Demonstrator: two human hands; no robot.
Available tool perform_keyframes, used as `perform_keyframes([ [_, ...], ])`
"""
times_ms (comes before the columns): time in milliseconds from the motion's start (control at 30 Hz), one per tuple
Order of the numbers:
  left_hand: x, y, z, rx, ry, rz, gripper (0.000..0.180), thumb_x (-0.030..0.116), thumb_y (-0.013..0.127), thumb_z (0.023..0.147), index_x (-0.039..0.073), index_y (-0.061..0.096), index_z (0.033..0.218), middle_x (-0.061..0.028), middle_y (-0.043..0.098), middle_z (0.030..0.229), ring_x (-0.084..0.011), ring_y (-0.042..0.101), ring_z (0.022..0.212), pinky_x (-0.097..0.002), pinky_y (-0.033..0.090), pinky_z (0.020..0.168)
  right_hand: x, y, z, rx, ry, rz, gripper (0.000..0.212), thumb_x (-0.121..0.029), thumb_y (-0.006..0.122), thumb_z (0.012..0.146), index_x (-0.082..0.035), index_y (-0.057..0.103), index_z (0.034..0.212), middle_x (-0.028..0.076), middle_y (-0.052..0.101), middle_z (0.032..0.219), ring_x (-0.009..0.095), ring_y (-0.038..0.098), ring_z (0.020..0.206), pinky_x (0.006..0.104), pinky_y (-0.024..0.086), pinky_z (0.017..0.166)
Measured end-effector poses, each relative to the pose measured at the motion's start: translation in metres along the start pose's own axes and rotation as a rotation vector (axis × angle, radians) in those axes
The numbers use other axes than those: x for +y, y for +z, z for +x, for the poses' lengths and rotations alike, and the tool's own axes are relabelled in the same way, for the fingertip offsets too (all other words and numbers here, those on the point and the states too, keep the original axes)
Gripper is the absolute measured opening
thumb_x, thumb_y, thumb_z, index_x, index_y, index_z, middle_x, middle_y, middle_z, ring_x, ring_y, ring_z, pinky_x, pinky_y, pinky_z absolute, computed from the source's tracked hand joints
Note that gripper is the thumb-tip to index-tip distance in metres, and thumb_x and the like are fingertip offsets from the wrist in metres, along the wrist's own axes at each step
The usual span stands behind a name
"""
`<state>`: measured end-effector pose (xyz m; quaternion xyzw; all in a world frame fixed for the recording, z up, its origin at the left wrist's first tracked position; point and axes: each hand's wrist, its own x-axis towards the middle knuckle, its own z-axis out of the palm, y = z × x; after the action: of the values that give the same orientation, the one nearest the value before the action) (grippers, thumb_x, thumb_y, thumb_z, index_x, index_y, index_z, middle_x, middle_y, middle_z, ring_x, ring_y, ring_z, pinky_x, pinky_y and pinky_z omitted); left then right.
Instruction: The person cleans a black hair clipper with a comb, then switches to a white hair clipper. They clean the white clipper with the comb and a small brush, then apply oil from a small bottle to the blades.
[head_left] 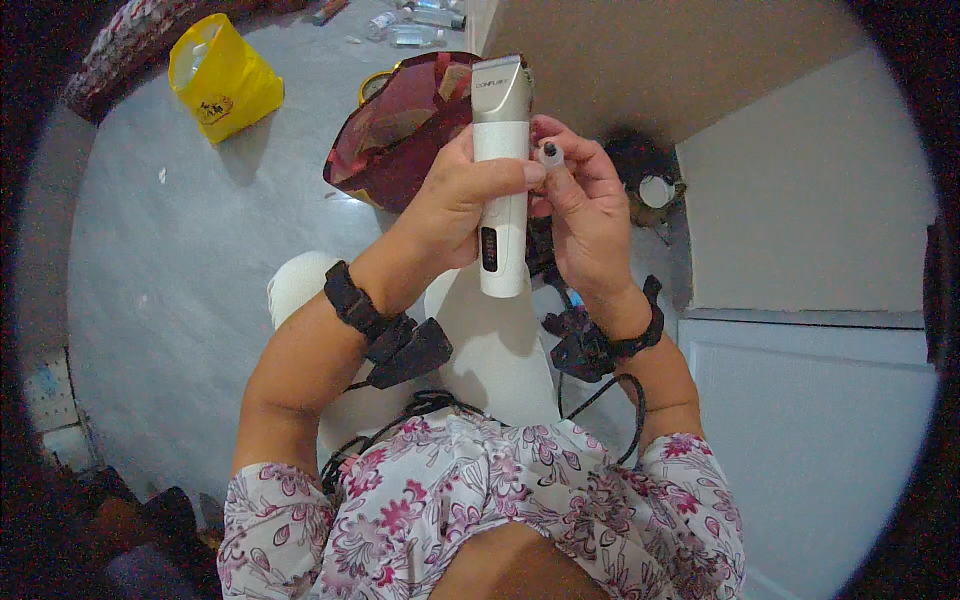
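Left hand (455, 195) wrapped round white clipper (501, 142); right hand (592, 210) pinches small dark-tipped tube (552, 157); slack pinch could drop it.

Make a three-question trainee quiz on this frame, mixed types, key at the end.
1. What do the left fingers hold?
2. True or false: the yellow bag stands to the left of the dark red bag in the picture.
3. What do the right fingers hold?
a) A red comb
b) A pair of scissors
c) A small pale piece with a dark tip

Key:
1. A white hair clipper, blade end away from the person.
2. True.
3. c
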<state>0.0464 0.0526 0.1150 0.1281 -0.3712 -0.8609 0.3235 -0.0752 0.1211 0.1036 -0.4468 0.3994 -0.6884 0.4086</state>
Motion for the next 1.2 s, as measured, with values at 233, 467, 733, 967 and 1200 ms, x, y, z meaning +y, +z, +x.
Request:
perform_keyframes([
  [233, 0.009, -0.004, -0.009, -0.045, 0.106, -0.012, 0.034, 0.013, 0.065, 0.072, 0.003, 0.052, 0.102, -0.0041, 0.058, 0.086, -0.0117, 0.056, 0.072, -0.0244, 0.047, 0.061, -0.005, 0.022, -0.004, -0.029, -0.012, -0.015, 0.029, -0.012, 0.055, 0.086, -0.005, 0.048, 0.114, 0.005, 0.050, 0.117, 0.011, 0.053, 0.092, 0.0237, 0.046, 0.074],
  [467, 0.005, -0.009, -0.007, -0.020, 0.067, 0.032, 0.033, 0.012, 0.067, 0.071, 0.002, 0.047, 0.096, -0.0073, 0.057, 0.078, -0.0147, 0.059, 0.066, -0.0273, 0.050, 0.059, -0.035, 0.006, -0.002, 0.031, -0.079, -0.380, 0.024, -0.011, 0.057, 0.085, -0.001, 0.054, 0.106, 0.006, 0.058, 0.099, 0.013, 0.056, 0.087, 0.0258, 0.045, 0.079],
  [733, 0.001, -0.006, -0.010, -0.116, 0.041, 0.060, 0.031, 0.013, 0.066, 0.073, 0.002, 0.046, 0.095, -0.0088, 0.058, 0.079, -0.0158, 0.060, 0.067, -0.0274, 0.051, 0.059, -0.060, 0.000, -0.002, -0.044, -0.096, -0.607, 0.014, -0.014, 0.057, 0.084, -0.001, 0.060, 0.089, 0.002, 0.060, 0.082, 0.008, 0.054, 0.077, 0.0222, 0.044, 0.070],
  [967, 0.005, -0.011, -0.014, -0.112, 0.003, -0.110, 0.028, 0.015, 0.063, 0.076, 0.002, 0.047, 0.094, -0.0112, 0.060, 0.084, -0.0169, 0.061, 0.069, -0.0275, 0.052, 0.061, -0.070, 0.013, 0.007, -0.055, -0.131, -0.526, 0.016, -0.017, 0.054, 0.087, -0.002, 0.058, 0.091, 0.001, 0.058, 0.078, 0.007, 0.052, 0.071, 0.0204, 0.042, 0.065],
  [1200, 0.014, -0.020, -0.012, 0.019, 0.087, -0.124, 0.027, 0.011, 0.062, 0.076, 0.003, 0.044, 0.094, -0.0098, 0.058, 0.080, -0.0169, 0.059, 0.068, -0.0282, 0.051, 0.058, -0.101, 0.064, 0.050, -0.259, -0.280, -0.522, 0.017, -0.018, 0.054, 0.087, -0.003, 0.058, 0.094, 0.002, 0.058, 0.076, 0.007, 0.052, 0.070, 0.0194, 0.039, 0.064],
])
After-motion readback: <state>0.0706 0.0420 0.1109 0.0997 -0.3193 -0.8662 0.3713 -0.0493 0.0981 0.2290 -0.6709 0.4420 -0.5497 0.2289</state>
